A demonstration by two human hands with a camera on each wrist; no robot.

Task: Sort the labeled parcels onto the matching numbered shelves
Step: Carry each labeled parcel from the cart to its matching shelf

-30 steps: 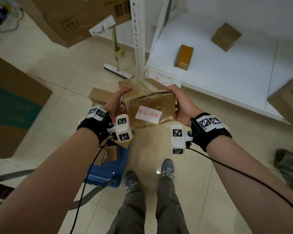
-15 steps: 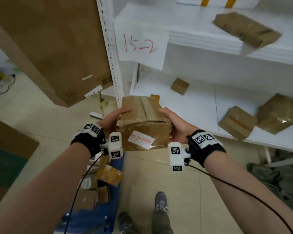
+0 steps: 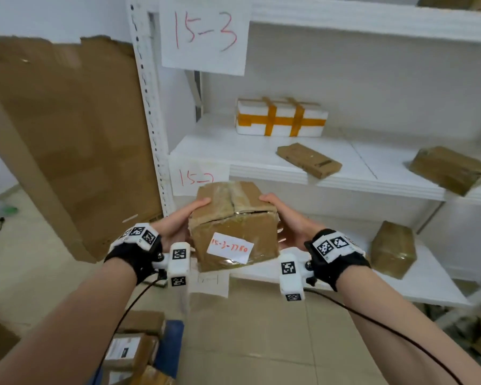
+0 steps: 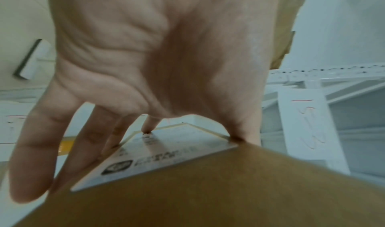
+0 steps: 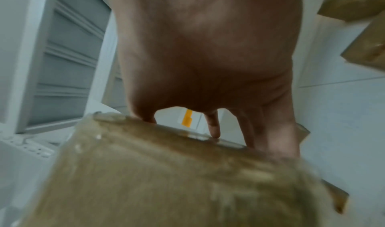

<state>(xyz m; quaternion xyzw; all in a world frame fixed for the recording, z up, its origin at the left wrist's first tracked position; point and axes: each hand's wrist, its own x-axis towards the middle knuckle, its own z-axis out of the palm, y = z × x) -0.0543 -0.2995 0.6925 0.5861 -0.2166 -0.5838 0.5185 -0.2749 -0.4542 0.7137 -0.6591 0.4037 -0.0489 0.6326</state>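
I hold a brown taped parcel (image 3: 233, 226) in front of the white shelving, at the height of the board edge signed 15-2 (image 3: 197, 177). Its white label (image 3: 230, 248), written in red, reads 15-3-7780. My left hand (image 3: 178, 220) grips the parcel's left side with the thumb on the top edge. My right hand (image 3: 289, 220) grips the right side the same way. A sign reading 15-3 (image 3: 204, 34) hangs on the board above. In the left wrist view my left hand's fingers (image 4: 68, 148) lie along the parcel (image 4: 208, 189). The right wrist view shows the parcel (image 5: 166, 181), blurred.
On the middle shelf (image 3: 222, 151) lie a white foam box with orange tape (image 3: 281, 118), a flat brown parcel (image 3: 308, 160) and a bigger one (image 3: 450, 169). Another parcel (image 3: 393, 248) sits on the lower shelf. A large cardboard sheet (image 3: 67, 134) leans at left. More parcels (image 3: 134, 348) lie at bottom left.
The parcel, held in both hands throughout, has risen from the lowest shelf's level to the edge signed 15-2. The view has tilted up, bringing the 15-3 sign into sight.
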